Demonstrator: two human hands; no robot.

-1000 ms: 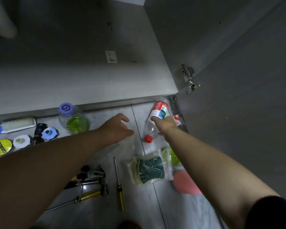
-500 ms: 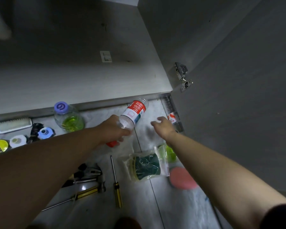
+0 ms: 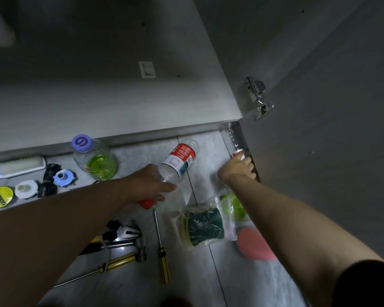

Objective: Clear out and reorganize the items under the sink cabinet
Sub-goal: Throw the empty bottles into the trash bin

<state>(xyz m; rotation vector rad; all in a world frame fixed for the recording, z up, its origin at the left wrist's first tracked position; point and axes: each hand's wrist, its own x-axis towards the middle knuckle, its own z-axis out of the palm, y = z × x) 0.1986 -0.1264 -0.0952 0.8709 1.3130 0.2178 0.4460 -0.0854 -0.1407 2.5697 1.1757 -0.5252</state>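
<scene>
My left hand (image 3: 150, 187) grips a clear plastic bottle with a red label (image 3: 180, 159) near its red cap, holding it tilted just above the tiled floor. My right hand (image 3: 238, 168) closes around a second clear bottle (image 3: 234, 140) that lies along the foot of the open cabinet door (image 3: 319, 129). The cabinet floor (image 3: 98, 85) behind is bare and dark.
On the floor lie a jar of green liquid with a purple lid (image 3: 94, 159), a scrub brush (image 3: 16, 166), tape rolls (image 3: 0, 196), pliers and a hammer (image 3: 120, 244), a yellow-handled screwdriver (image 3: 162, 251), a bagged green sponge (image 3: 200, 226) and a pink disc (image 3: 255, 244).
The red-label bottle passed from my right hand to my left hand. My right hand then reached right and closed on the second bottle by the door.
</scene>
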